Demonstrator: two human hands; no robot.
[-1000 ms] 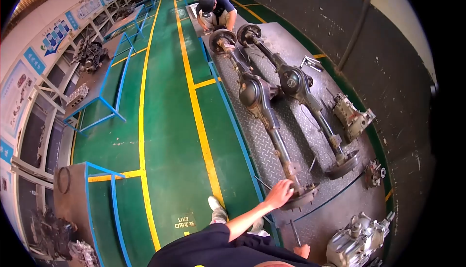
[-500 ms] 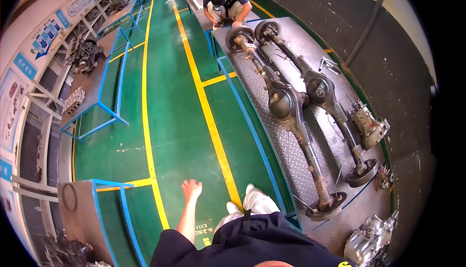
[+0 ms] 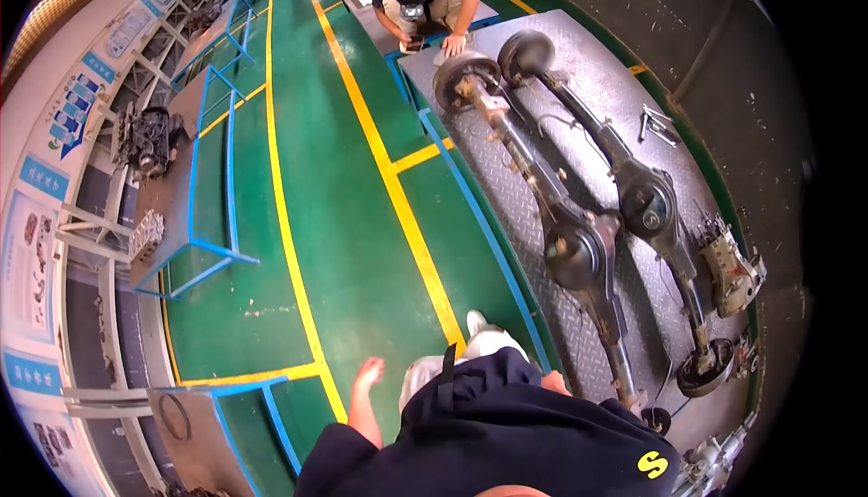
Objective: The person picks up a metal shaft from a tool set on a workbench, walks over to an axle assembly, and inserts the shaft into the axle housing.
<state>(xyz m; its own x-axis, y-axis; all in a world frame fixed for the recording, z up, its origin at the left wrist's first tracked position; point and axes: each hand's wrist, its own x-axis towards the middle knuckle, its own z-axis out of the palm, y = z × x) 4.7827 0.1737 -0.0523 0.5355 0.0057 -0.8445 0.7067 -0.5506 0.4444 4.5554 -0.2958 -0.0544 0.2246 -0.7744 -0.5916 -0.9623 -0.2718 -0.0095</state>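
Head view: far left of the left axle [image 3: 579,257], across the green floor [image 3: 362,253], one counter [image 3: 167,189] carries one engine [image 3: 149,140] and one metal block [image 3: 146,236], and another counter [image 3: 208,447], cut off below, carries one ring [image 3: 174,416]. Also left of that axle, well apart from it, the left grip [image 3: 369,372] hangs above the floor; nothing shows in it, but I cannot tell how far open it is. Beyond the axle's far end crouches one other person [image 3: 448,4], one hand [image 3: 454,45] down on a surface, the other [image 3: 404,37] at a small dark object [image 3: 414,44] too small to make out. Near the axle's close end, just to its left, the right grip [image 3: 554,382] is largely covered by the dark shirt [image 3: 533,443]; its opening and contents I cannot tell. The left axle lies on a metal counter [image 3: 601,63], its close end partly behind the shirt. Right of it are one more axle [image 3: 649,203], several thin tools [image 3: 656,126] I cannot count surely, one housing [image 3: 732,271], and one gearbox-like unit [image 3: 714,463], low down and partly cut off.
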